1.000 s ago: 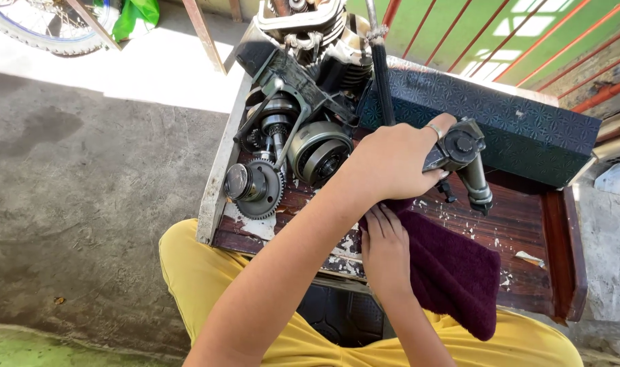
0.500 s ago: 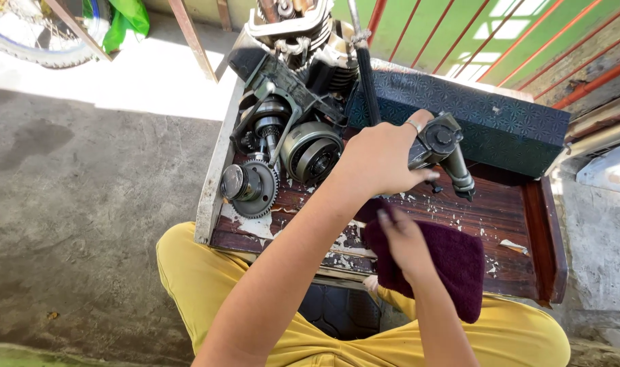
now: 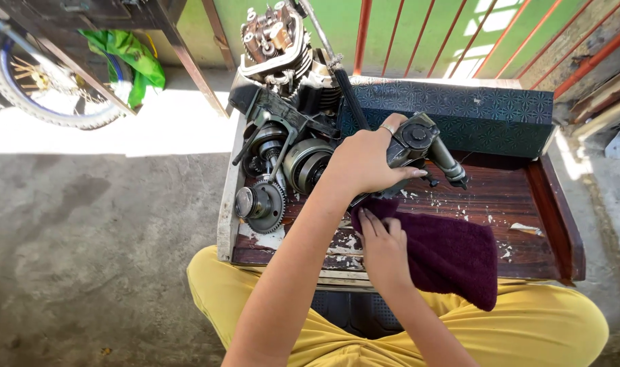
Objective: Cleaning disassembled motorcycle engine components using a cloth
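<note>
— Grey concrete floor (image 3: pixel 85 258) fills the left side, with a spoked bicycle wheel (image 3: pixel 45 95) and a crumpled green cloth (image 3: pixel 130 58) up at its far edge. What comes next?

— A worn dark wooden tray table with a raised rim (image 3: pixel 527 204), set across the person's lap in yellow trousers (image 3: pixel 541 326). At the table's left edge stands a grey metal engine block with exposed gears and a finned cylinder head (image 3: pixel 282 136); its toothed gear sits near the front-left corner

— And the hands?

— The left hand (image 3: pixel 364 163) reaches across from the left and is clenched round a grey metal engine part with a round cap and a short tube sticking out to the right (image 3: pixel 418 146), holding it just above the middle of the table. A ring shows on one finger

— The right one?

— The right hand (image 3: pixel 384 248) lies near the table's front edge, fingers flat and released, pressing on a dark maroon towel (image 3: pixel 446 258) rather than gripping it. That towel spreads from under the metal part toward the front-right, its lower corner hanging over the front edge onto the trousers

— Anything further right?

— A dark teal patterned box (image 3: pixel 473 112) runs along the table's back edge, and pale paint flakes (image 3: pixel 520 228) dot the wood near the right rim. Behind it are red bars against a green wall (image 3: pixel 493 34)
</note>
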